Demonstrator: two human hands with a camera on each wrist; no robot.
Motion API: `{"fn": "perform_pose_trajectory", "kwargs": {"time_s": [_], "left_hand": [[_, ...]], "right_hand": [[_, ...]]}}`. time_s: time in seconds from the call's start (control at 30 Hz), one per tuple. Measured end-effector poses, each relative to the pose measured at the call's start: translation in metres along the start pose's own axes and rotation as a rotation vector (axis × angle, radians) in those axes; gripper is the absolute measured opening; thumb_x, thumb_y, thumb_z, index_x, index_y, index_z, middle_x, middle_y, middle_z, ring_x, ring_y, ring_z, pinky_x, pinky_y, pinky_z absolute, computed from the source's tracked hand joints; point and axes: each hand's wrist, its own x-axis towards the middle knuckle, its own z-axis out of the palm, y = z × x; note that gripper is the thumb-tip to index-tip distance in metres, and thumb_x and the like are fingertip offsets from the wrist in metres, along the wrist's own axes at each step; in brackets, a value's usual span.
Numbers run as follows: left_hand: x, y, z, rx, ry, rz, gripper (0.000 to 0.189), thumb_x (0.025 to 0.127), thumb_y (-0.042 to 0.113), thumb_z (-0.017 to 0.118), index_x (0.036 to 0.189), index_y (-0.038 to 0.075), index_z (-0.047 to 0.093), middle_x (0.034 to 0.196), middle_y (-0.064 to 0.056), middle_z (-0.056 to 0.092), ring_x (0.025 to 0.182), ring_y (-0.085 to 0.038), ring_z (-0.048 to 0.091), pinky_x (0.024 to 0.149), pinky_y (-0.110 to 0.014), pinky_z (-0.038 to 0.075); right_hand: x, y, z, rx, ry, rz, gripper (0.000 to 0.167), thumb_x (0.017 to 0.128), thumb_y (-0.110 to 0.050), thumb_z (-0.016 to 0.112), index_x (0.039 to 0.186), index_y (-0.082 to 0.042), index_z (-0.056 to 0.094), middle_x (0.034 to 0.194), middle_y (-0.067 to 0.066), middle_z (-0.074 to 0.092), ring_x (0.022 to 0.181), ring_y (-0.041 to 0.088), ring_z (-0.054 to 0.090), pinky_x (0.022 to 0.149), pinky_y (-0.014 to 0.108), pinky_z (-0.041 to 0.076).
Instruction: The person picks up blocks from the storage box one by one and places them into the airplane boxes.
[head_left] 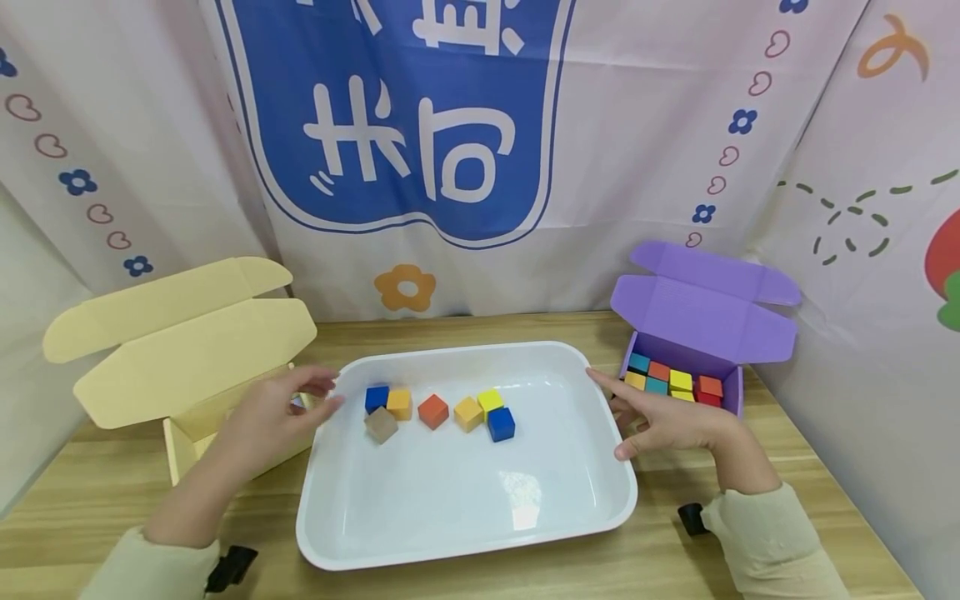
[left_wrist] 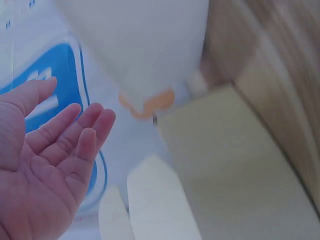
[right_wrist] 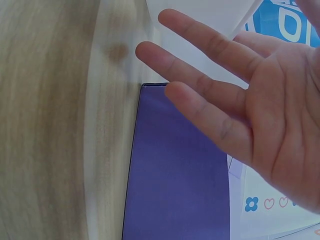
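Observation:
A white tray (head_left: 450, 508) lies in front of me with several cubes along its far half. At the left are a blue cube (head_left: 377, 398), an orange cube (head_left: 400, 404) and a plain wooden cube (head_left: 381, 425). A red cube (head_left: 432, 412) sits alone beside them. Farther right, another orange cube (head_left: 468, 414), a yellow cube (head_left: 491, 400) and a second blue cube (head_left: 501, 424) stand close together. My left hand (head_left: 273, 417), fingers loosely bent and holding nothing, is by the tray's left rim. At the right rim my right hand (head_left: 663, 417) has its fingers spread, its palm bare (right_wrist: 285, 115).
On the left stands a pale yellow box (head_left: 198, 358) with its lid up, partly behind my left hand. An opened purple box (head_left: 705, 312) at the right holds several coloured cubes (head_left: 680, 381). Behind the wooden table (head_left: 420, 575) hangs a printed cloth (head_left: 585, 275).

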Motion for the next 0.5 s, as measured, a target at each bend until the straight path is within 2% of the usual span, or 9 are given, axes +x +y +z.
{"fn": "perform_pose_trajectory", "kwargs": {"time_s": [0.13, 0.27, 0.4, 0.5], "left_hand": [[0.005, 0.008, 0.016, 0.003, -0.071, 0.013, 0.035, 0.091, 0.021, 0.072, 0.120, 0.001, 0.065, 0.108, -0.013, 0.072, 0.098, -0.028, 0.068, 0.073, -0.035, 0.058], [0.011, 0.010, 0.030, -0.008, -0.131, 0.011, 0.036, 0.089, 0.017, 0.074, 0.119, 0.000, 0.066, 0.109, -0.014, 0.071, 0.099, -0.029, 0.069, 0.075, -0.038, 0.059], [0.015, 0.009, 0.041, -0.003, -0.161, 0.009, 0.036, 0.088, 0.017, 0.075, 0.119, -0.001, 0.066, 0.109, -0.013, 0.072, 0.099, -0.027, 0.068, 0.076, -0.037, 0.059], [0.018, 0.010, 0.046, 0.046, -0.172, 0.017, 0.037, 0.088, 0.019, 0.075, 0.119, 0.000, 0.066, 0.108, -0.011, 0.072, 0.098, -0.025, 0.068, 0.077, -0.036, 0.059]], "right_hand": [[0.000, 0.000, 0.000, 0.000, 0.002, 0.003, 0.107, 0.088, -0.021, 0.075, 0.160, -0.012, -0.003, 0.137, 0.024, 0.051, 0.116, 0.035, 0.058, 0.092, 0.033, 0.052], [-0.001, -0.001, 0.000, -0.005, 0.003, 0.004, 0.107, 0.088, -0.023, 0.075, 0.160, -0.012, -0.003, 0.137, 0.024, 0.052, 0.116, 0.034, 0.058, 0.093, 0.038, 0.051], [-0.001, -0.001, -0.001, -0.012, 0.006, 0.009, 0.107, 0.088, -0.023, 0.076, 0.160, -0.012, -0.003, 0.136, 0.022, 0.052, 0.116, 0.034, 0.058, 0.094, 0.040, 0.051], [-0.001, -0.001, 0.000, -0.010, 0.007, 0.011, 0.107, 0.088, -0.023, 0.076, 0.161, -0.013, -0.002, 0.135, 0.022, 0.053, 0.115, 0.034, 0.058, 0.094, 0.040, 0.051]]}}
